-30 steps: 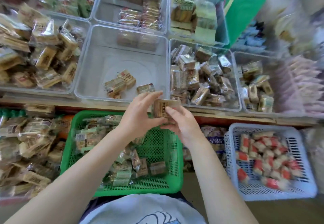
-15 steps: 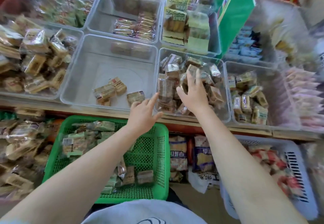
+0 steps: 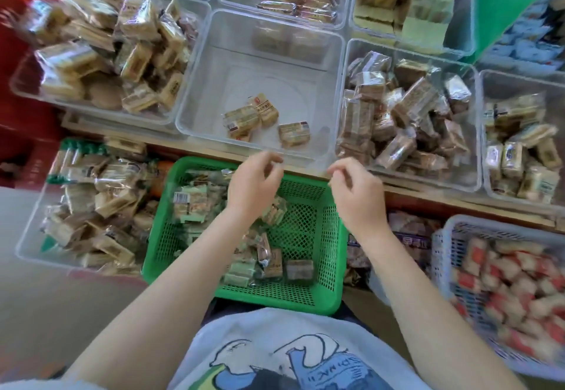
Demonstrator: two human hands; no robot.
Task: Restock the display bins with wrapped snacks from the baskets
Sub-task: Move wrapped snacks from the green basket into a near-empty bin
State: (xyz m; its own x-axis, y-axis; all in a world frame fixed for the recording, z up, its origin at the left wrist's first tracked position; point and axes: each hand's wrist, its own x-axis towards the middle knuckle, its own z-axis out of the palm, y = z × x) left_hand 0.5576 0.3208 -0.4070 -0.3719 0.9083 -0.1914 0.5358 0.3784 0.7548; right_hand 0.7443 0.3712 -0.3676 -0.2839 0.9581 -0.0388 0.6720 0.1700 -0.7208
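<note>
Both forearms are being held out over the green basket, which serves as the reference point. The left hand is being held above the basket's far rim, wrist bent, fingers loosely curled downward; nothing is being grasped. The right hand is being held above the basket's far right corner in a matching pose, fingers loosely curled and released, nothing held. The wrapped snacks are lying in the basket below and nearer than the fingers, apart from them; some are being hidden by the left forearm. Just beyond the basket, the clear middle bin is holding three wrapped pieces near its front wall, beyond both sets of fingertips and untouched. To the right of that bin, a fuller bin of brown wrapped pieces is standing. Right of the basket, a white basket of red-and-white pieces is sitting.
</note>
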